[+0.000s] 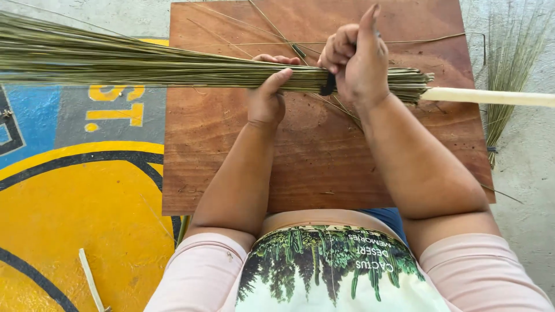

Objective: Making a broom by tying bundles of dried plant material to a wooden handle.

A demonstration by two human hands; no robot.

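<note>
Left hand [267, 98] wraps the bundle of stiff green sticks [173, 66]; right hand [357, 60] pinches a dark tie [328, 85], probably a band, beside the cut ends. The bundle runs crosswise over the wooden board [231, 150], pale handle [491, 97] poking rightward, nearer the right hand.

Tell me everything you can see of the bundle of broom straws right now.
The bundle of broom straws is thin, dry, greenish-tan stalks lying across the wooden board, fanning out leftward. Its cut ends butt a pale stick. The left hand clamps it; the right hand works a black band around it.
</note>
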